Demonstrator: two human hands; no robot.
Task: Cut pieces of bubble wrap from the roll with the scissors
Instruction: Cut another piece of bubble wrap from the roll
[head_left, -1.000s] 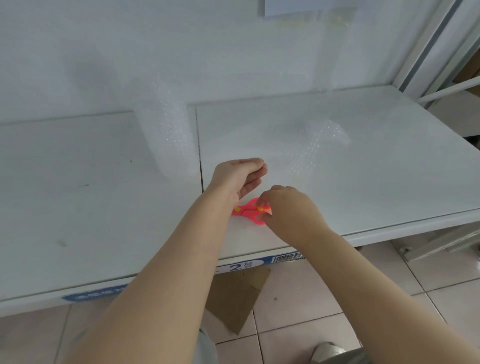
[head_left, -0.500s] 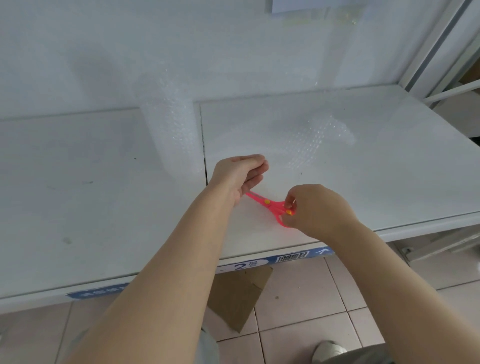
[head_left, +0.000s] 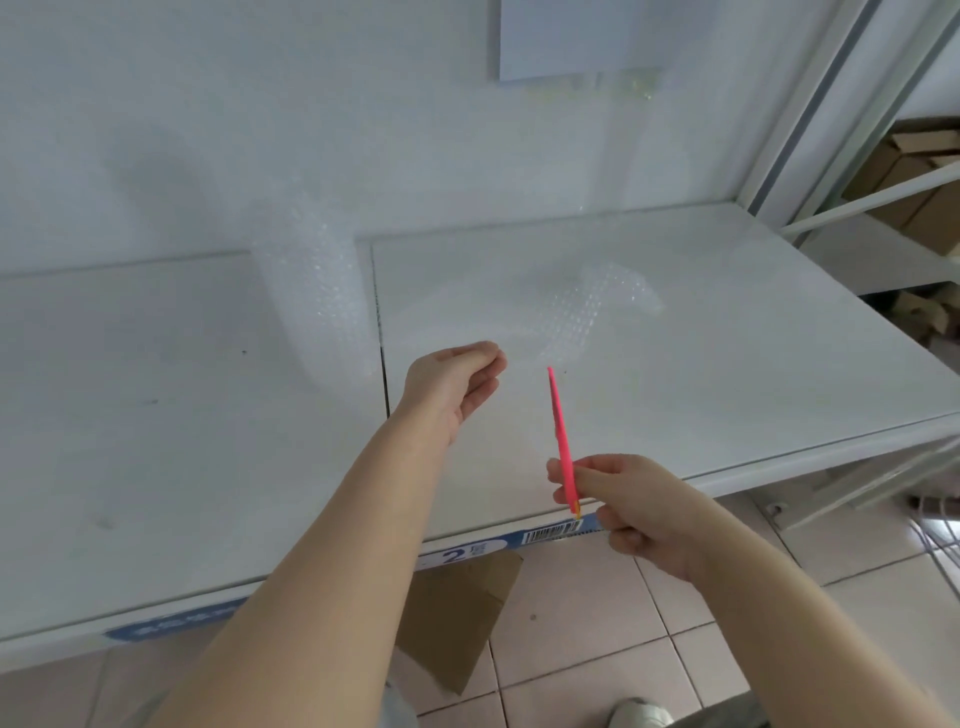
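Observation:
A roll of clear bubble wrap (head_left: 311, 291) stands upright at the back of the white table (head_left: 156, 441), its loose sheet (head_left: 576, 317) trailing right across the tabletop. My left hand (head_left: 452, 387) hovers over the near edge of that sheet with fingers curled; whether it pinches the film I cannot tell. My right hand (head_left: 628, 506) holds pink scissors (head_left: 561, 431) by the handles near the table's front edge. The blades are together and point away from me toward the sheet.
The white wall rises behind the table with a paper sheet (head_left: 566, 36) taped on it. A metal shelf frame (head_left: 831, 114) with cardboard boxes (head_left: 919, 197) stands at the right. A cardboard piece (head_left: 457, 618) lies on the tiled floor under the table edge.
My right hand lifted the scissors off the table, drew back toward the front edge and turned the blades to point forward. The left hand stayed by the sheet.

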